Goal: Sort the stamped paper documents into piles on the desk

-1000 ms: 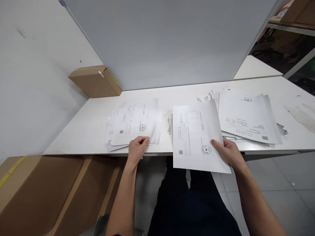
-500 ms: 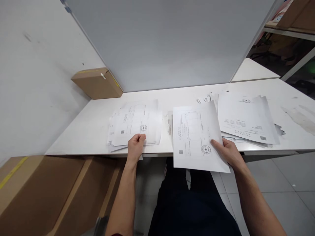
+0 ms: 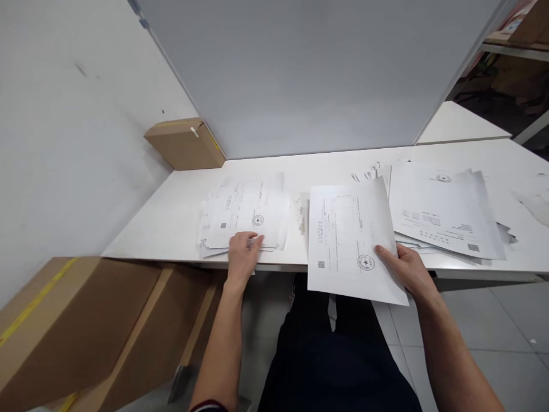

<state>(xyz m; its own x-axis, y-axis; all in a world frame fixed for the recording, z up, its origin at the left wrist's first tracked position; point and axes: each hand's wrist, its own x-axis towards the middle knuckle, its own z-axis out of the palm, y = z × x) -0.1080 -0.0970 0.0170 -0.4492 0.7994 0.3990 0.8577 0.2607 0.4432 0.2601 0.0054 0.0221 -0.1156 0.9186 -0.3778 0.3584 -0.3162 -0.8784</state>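
Note:
My right hand (image 3: 412, 269) grips the right edge of a printed paper sheet (image 3: 343, 229), thumb on top and the other fingers underneath. The sheet bears a round star stamp and a small square code, and it is tilted over the table's front edge. Whether more sheets lie under it, I cannot tell. At the near edge of a loose paper stack (image 3: 240, 206) on the left rests my left hand (image 3: 243, 257), its thumb and fingers parted, with nothing visibly held. The top sheet there carries a similar star stamp. Right of the held sheet lies another paper pile (image 3: 446, 212), uneven and fanned.
A white table (image 3: 158, 217) runs along a grey upright panel (image 3: 309, 74). A cardboard box (image 3: 189, 146) stands at its back left corner. Large cardboard boxes (image 3: 86, 320) sit below on the left. Torn paper bits (image 3: 366, 173) lie behind the right pile.
My left thumb and fingers have parted from a pinch at the left stack's edge. My right hand keeps its hold on the sheet. The whole view has shifted slightly.

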